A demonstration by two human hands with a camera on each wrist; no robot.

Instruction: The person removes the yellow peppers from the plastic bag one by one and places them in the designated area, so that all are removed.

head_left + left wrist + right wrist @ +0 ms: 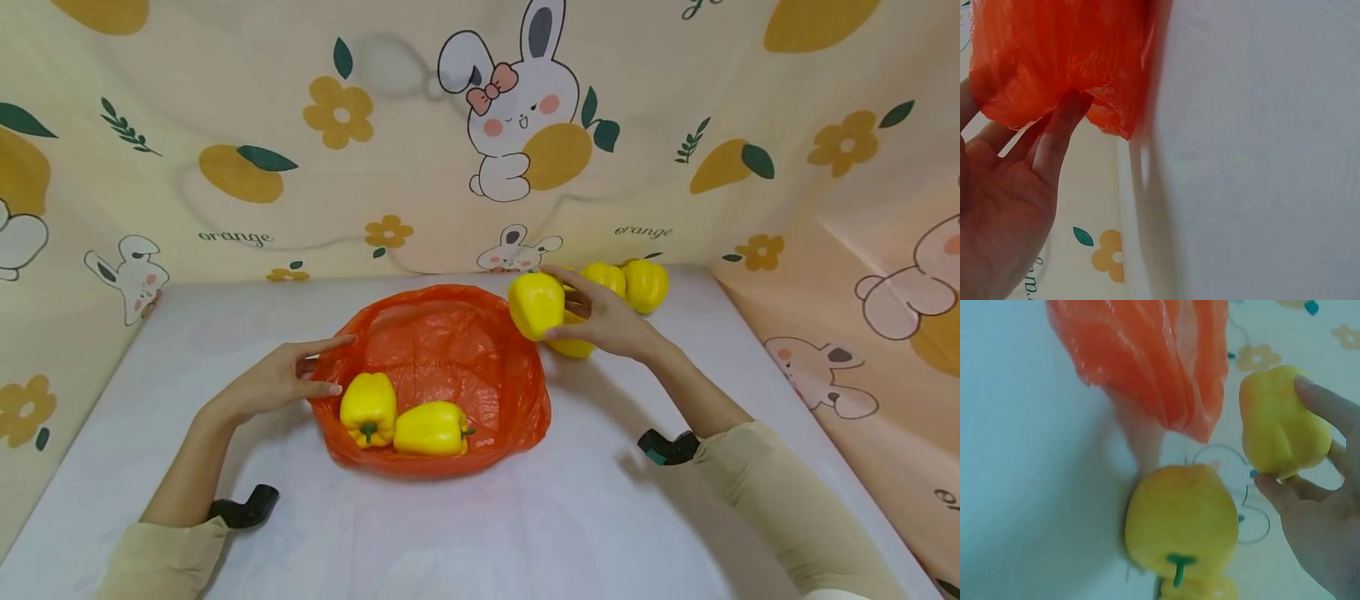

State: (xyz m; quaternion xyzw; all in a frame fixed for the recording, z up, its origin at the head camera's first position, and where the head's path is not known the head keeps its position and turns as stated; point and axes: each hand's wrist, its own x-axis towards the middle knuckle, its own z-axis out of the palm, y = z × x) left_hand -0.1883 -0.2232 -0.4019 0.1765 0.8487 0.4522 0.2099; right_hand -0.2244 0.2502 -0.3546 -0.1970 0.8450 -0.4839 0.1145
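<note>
A red plastic bag point(531, 408) stands on the table with its mouth spread wide. Inside, toward its near left side, lie two yellow bell peppers, one point(367, 404) by the left wall and another point(429, 429) on its side. My left hand point(273, 379) holds the bag's left rim; in the left wrist view its fingers point(1054, 147) lie against the red plastic. Above the bag's right rim, my right hand point(611, 321) grips a third yellow bell pepper point(535, 304) between thumb and fingers. The right wrist view shows this pepper point(1282, 425) raised off the table.
Just right of the bag, partly behind my right hand, sits a yellow bell pepper point(572, 343). More yellow peppers point(647, 286) stand at the table's back right. A patterned cloth point(420, 183) rises behind the white table point(480, 533).
</note>
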